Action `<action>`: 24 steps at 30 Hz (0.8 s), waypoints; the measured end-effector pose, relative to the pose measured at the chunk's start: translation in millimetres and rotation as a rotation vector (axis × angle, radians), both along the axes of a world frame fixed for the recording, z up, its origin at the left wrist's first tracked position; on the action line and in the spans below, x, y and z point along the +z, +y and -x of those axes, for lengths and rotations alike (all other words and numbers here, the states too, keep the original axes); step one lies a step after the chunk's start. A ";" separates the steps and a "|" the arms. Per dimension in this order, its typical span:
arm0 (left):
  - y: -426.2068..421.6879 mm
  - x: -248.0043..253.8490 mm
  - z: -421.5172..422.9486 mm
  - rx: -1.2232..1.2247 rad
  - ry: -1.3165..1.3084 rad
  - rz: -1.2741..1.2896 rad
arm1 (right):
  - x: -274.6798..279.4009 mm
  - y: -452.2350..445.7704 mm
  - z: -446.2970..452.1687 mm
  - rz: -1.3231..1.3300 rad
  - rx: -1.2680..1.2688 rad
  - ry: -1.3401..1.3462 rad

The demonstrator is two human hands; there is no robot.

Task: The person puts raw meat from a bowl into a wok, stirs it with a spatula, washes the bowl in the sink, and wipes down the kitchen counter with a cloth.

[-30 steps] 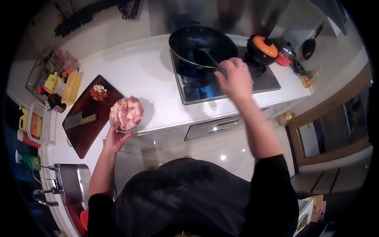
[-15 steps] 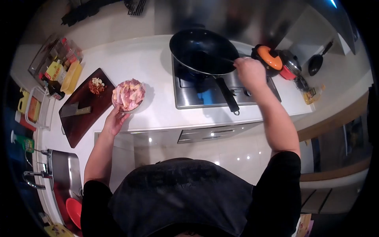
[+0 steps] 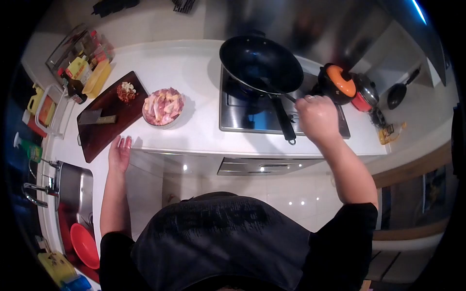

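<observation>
A bowl of raw meat pieces (image 3: pixel 163 107) stands on the white counter, right of the dark cutting board (image 3: pixel 104 138). Near the board's front corner is my left hand (image 3: pixel 120 154), fingers apart and nothing in it, away from the bowl. My right hand (image 3: pixel 318 116) is closed around the dark handle of a spatula (image 3: pixel 285 95), whose head lies inside the black wok (image 3: pixel 259 60). The wok sits on the stove (image 3: pixel 238 114) with its own handle pointing toward me. A cleaver (image 3: pixel 97 118) and chopped garlic and chilli (image 3: pixel 127 92) lie on the board.
An orange-lidded pot (image 3: pixel 340 81) and a red pot (image 3: pixel 364 93) are right of the wok. Bottles and a yellow tray (image 3: pixel 97 79) stand at the back left. The sink (image 3: pixel 77 194), with a red basin (image 3: pixel 85 245), is at the lower left.
My left hand has let go of the meat bowl and moved down and left. My right hand has shifted back toward me and right with the spatula. The view has shifted slightly.
</observation>
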State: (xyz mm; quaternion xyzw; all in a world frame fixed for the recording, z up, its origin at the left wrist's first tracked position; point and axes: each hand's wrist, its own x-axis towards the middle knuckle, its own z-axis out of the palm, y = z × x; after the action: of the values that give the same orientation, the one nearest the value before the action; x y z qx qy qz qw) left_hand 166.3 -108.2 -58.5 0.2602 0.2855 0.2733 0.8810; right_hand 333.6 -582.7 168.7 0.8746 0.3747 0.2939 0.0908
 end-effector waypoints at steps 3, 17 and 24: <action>-0.4 17.9 14.9 0.072 -0.044 -0.019 | -19.5 10.4 -23.3 -0.029 0.007 -0.016; 112.2 -10.6 137.9 0.245 -0.186 0.145 | -14.3 26.5 14.6 0.131 -0.166 0.011; 157.9 -27.6 224.7 0.357 -0.125 0.151 | -45.7 49.1 17.8 0.061 -0.288 0.008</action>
State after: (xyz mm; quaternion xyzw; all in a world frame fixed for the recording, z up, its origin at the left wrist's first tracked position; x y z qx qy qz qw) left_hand -58.3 49.7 -86.0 0.1214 0.2916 0.4185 0.8515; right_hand 315.8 -533.6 123.0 0.9174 0.2542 0.2629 0.1570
